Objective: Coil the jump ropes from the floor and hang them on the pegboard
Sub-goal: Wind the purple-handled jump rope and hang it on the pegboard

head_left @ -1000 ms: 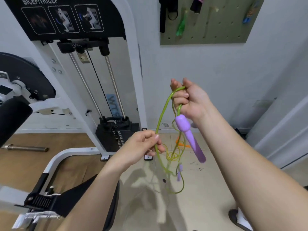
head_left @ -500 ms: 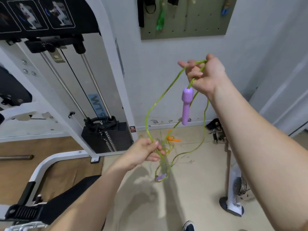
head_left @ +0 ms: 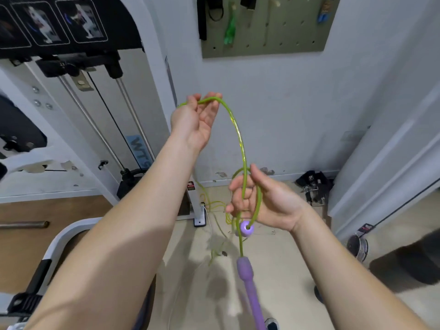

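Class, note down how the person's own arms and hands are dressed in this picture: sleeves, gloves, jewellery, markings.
The left forearm and right forearm are bare as far as the frame reaches; no sleeve edge is in view. The left hand and right hand wear no gloves, and no watch, bracelet or ring shows. No markings can be seen.

- At 12 o'clock, a pale, scuffed wall (head_left: pixel 285 103) with chipped paint along its foot.
- From 9 to 11 o'clock, a white weight machine (head_left: pixel 154 55) under a black placard (head_left: pixel 59 20) of exercise pictures, with chrome guide rods (head_left: pixel 128 103) running down to a black weight stack (head_left: pixel 126 184).
- At 6 o'clock, beige floor (head_left: pixel 285 258) crossed by soft shadows.
- At 8 o'clock, brown wood-look flooring (head_left: pixel 59 208) with a steel bar (head_left: pixel 23 224) lying on it.
- At 3 o'clock, white panelling (head_left: pixel 392 151), black buckled straps (head_left: pixel 314 186) near its foot.
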Motion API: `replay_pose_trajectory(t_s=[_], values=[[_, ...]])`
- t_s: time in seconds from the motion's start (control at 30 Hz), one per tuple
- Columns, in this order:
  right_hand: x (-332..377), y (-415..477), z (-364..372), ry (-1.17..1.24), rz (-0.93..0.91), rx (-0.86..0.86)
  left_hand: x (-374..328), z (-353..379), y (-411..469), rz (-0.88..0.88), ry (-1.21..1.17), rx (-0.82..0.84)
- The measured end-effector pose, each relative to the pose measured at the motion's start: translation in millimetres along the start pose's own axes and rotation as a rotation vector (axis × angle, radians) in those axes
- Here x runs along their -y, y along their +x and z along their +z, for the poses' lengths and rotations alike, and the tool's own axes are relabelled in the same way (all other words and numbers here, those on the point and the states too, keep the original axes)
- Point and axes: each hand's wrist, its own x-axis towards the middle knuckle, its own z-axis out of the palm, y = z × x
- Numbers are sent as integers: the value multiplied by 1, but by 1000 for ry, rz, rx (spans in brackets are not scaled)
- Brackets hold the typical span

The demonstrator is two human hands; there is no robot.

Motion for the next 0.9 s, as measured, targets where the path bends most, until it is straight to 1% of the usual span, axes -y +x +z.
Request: replay_pose_trajectory(t_s=[0.07, 0.1, 0.13, 0.23, 0.27, 0.3, 0.33, 0.4, 0.43, 0.47, 0.5, 0.53, 0.6, 0.67, 0.73, 0.77, 0.8, 0.87, 0.9], values=[[-13, -1, 4, -14, 5, 15, -2, -8, 9, 18, -11, -50], [-17, 1, 6, 36, -7, -5, 0, -15, 13, -4, 31, -69], [-17, 4, 10, 139, -31, -46, 4, -23, 13, -43, 135, -80], [-1, 16, 21, 617, -166, -181, 26, -60, -17, -144, 777, -76], [9, 21, 22, 744, -208, -196, 35, -75, -35, -146, 905, -47], [18, 26, 21, 841, -235, -207, 42, -91, -56, -157, 936, -3], [27, 33, 21, 921, -254, -213, 48, -104, -77, -193, 891, 83], [38, 46, 22, 1048, -276, -242, 56, -126, -113, -317, 789, 317], [41, 53, 23, 1099, -294, -272, 59, -133, -122, -340, 823, 455], [42, 59, 25, 1140, -310, -310, 62, -138, -126, -336, 865, 554], [42, 64, 26, 1169, -322, -349, 65, -137, -129, -316, 900, 577], [42, 69, 27, 1183, -329, -384, 68, -133, -130, -301, 900, 524], [43, 75, 32, 1181, -339, -434, 71, -123, -131, -261, 791, 352], [44, 77, 37, 1167, -364, -472, 72, -115, -132, -215, 643, 255], [45, 74, 39, 1053, -349, -447, 72, -110, -130, -193, 560, 195], [44, 71, 38, 879, -287, -433, 70, -106, -130, -185, 538, 161], [42, 66, 38, 602, -196, -442, 68, -103, -128, -184, 519, 125], [33, 54, 43, -90, -5, -426, 63, -95, -124, -209, 484, 64], [29, 48, 47, -357, 57, -404, 60, -91, -121, -228, 495, 52]])
